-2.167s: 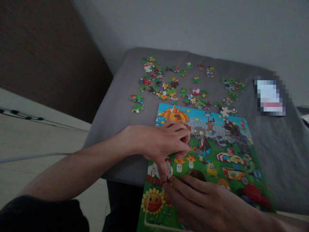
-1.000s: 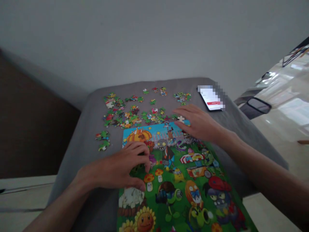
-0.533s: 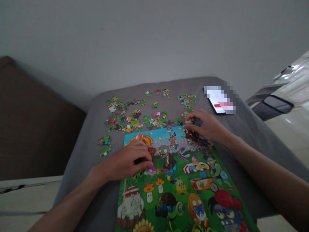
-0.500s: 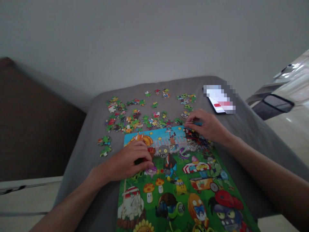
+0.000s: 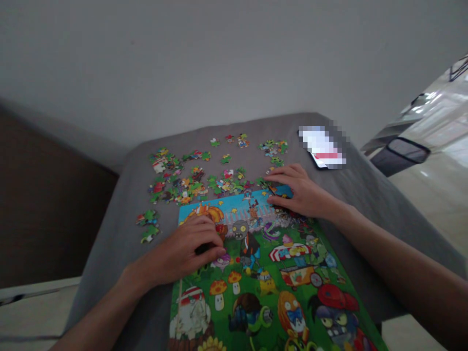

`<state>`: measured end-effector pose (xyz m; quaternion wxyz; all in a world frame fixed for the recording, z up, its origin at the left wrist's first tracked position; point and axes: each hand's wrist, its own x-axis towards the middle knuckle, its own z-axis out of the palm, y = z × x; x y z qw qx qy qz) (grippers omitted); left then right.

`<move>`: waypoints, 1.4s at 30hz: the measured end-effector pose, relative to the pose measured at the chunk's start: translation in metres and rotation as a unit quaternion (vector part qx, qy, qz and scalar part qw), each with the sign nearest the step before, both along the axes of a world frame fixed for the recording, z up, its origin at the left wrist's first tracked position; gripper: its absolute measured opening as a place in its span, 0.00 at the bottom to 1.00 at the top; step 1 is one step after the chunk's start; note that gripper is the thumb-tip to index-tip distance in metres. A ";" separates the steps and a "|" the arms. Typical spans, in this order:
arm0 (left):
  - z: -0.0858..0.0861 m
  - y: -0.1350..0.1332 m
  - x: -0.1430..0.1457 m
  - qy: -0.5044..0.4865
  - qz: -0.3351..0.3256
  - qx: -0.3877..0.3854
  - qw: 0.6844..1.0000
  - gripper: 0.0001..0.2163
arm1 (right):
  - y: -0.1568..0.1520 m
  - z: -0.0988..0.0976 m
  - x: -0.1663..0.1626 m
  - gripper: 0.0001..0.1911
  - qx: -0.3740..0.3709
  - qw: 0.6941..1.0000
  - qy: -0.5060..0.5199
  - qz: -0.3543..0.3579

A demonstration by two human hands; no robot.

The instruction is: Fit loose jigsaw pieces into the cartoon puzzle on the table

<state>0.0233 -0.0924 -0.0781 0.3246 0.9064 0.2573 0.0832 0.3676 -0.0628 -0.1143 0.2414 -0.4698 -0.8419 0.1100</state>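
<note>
My left hand [image 5: 195, 246] rests on the left part of a colourful cartoon jigsaw puzzle [image 5: 252, 253], fingers loosely bent, thumb apart from the palm, nothing visible in it. At the puzzle's upper right edge is my right hand [image 5: 302, 192]. Its thumb and forefinger are on either side of a thin, dark-edged puzzle piece [image 5: 271, 187] that looks tilted on its edge; the fingers partly hide it. Beneath that hand the picture is dark and partly covered. Loose puzzle pieces [image 5: 186, 187] lie just beyond the puzzle's top edge, some close to my right fingertips.
A grey cloth [image 5: 109, 214] covers the table, which stands against a pale wall [image 5: 219, 63]. More loose pieces [image 5: 148, 224] lie at the left. A phone [image 5: 323, 148] with a lit screen lies at the far right. A brown panel [image 5: 47, 195] stands at the left.
My right thumb and forefinger have spread wider apart at the puzzle's top edge, and more blue shows between them. My left hand keeps its place on the puzzle. The whole view has shifted slightly.
</note>
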 end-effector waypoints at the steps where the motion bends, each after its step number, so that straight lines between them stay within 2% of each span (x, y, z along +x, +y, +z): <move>1: 0.000 0.000 0.000 0.001 0.000 0.002 1.000 0.10 | 0.000 -0.001 0.000 0.24 0.002 1.000 -0.011 -0.009; 6: -0.001 0.000 -0.001 -0.012 -0.008 0.026 1.000 0.10 | -0.001 -0.004 0.002 0.22 -0.012 0.999 -0.030 -0.029; 14: -0.004 0.000 -0.002 -0.040 -0.011 0.073 0.996 0.10 | 0.000 -0.002 0.002 0.10 -0.035 0.999 0.005 -0.010; 18: -0.004 0.000 -0.002 -0.048 -0.015 0.080 0.996 0.09 | -0.002 -0.003 0.001 0.18 -0.032 0.999 -0.001 -0.034; 21: -0.004 0.000 -0.003 -0.051 -0.017 0.084 0.995 0.08 | -0.001 -0.005 0.002 0.19 -0.024 0.998 -0.010 -0.054; 27: -0.005 0.000 -0.004 -0.055 -0.014 0.089 0.994 0.08 | 0.007 -0.011 0.007 0.25 0.008 0.990 0.004 -0.142; 35: -0.007 0.000 -0.006 -0.053 -0.022 0.100 0.993 0.07 | 0.013 -0.013 0.016 0.18 0.026 0.987 0.017 -0.156; 42: -0.006 0.000 -0.007 -0.058 -0.023 0.113 0.992 0.08 | 0.019 -0.016 0.028 0.15 0.042 0.979 0.012 -0.198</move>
